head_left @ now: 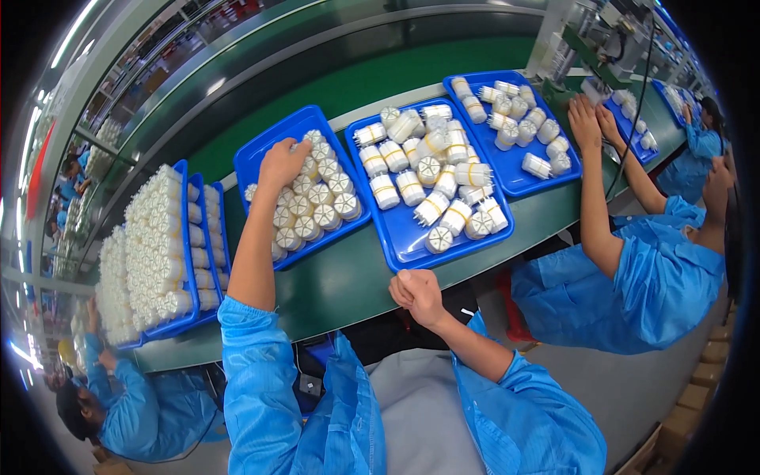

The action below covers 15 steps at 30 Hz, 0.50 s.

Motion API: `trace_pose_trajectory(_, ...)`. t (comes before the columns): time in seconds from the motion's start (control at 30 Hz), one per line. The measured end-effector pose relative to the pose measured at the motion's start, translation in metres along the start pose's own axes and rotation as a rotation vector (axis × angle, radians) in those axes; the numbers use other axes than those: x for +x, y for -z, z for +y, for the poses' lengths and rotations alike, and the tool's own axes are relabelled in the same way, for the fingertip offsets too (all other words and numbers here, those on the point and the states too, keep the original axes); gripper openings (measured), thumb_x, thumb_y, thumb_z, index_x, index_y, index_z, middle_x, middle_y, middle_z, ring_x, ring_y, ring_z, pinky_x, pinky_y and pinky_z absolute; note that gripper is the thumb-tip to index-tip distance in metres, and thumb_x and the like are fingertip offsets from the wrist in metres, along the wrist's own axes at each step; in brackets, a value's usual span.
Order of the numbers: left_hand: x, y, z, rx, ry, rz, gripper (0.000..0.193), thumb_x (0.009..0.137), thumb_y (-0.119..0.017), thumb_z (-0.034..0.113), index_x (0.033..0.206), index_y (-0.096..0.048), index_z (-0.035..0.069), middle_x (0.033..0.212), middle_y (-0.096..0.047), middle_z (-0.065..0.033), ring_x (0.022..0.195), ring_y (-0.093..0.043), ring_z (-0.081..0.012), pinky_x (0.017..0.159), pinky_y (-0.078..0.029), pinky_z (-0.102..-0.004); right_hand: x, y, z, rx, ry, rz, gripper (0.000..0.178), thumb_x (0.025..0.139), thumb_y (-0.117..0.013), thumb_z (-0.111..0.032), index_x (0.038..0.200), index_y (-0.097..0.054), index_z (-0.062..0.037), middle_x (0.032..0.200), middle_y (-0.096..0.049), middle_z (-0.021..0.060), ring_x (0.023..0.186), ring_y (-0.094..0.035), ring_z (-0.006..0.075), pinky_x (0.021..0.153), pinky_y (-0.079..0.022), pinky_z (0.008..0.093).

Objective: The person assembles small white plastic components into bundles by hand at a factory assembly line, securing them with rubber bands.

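1. At far left, a co-worker in blue (138,416) sits by stacked trays (188,237) crowded with pale parts, along a green bench (321,294).

2. The wearer's left hand (279,165) reaches over the far part of the left tray (291,120), where white cylinders (325,214) stand in close rows, ribbed ends up. Its fingers bend down among them; their tips are partly hidden, so how far they open and whether they hold a cylinder cannot be told.

3. The cylinders look light and stiff, probably hard plastic, with smooth sides that may slip. The round body seems the safest hold, thumb and fingers on opposite sides.

4. In the middle tray (398,229), more cylinders lie jumbled, some upright, others on their sides, many ringed by a yellow band. Thin prongs jut from some ends and look easily bent, better kept clear of the fingers.

5. Just beside that tray's near edge, the right hand (418,296) hangs in a loose curl, fingers folded toward the palm, with no cylinder visible in it.

6. Farther right, the right tray (503,169) carries scattered cylinders; beyond it, another co-worker's hands (586,127) meet near a machine (606,51).
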<state>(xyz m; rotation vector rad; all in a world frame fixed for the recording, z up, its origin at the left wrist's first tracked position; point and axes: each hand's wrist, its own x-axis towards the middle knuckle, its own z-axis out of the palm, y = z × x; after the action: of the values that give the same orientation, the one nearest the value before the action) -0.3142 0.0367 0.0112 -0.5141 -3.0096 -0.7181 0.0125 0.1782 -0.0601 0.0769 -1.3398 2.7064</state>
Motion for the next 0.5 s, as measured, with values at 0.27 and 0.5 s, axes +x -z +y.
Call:
trace_pose_trajectory(0.27,-0.048,-0.022,0.142,-0.222,-0.569,0.264,0.045,0.075,-0.07,0.028,0.111,-0.061,0.002,0.11,-0.062,-0.0177,0.104,-0.058,-0.0366,0.089,-0.047,-0.0438,-0.002,0.005,0.002,-0.036,0.002,-0.008,0.047,0.101,-0.042,-0.025,0.057,-0.032,-0.0102,0.053,-0.03,-0.0029,0.047,-0.025,0.0069,0.044,-0.02,0.0259)
trace_pose_trajectory(0.5,-0.054,-0.067,0.2,0.064,-0.643,0.092,0.044,0.067,-0.069,0.024,0.104,-0.061,0.002,0.095,-0.063,-0.0192,0.092,-0.06,-0.0365,0.08,-0.051,-0.0463,-0.005,-0.002,0.004,-0.08,0.026,-0.008,0.046,0.101,-0.041,-0.025,0.058,-0.033,-0.0099,0.054,-0.031,-0.0028,0.047,-0.025,0.0074,0.044,-0.021,0.0262)
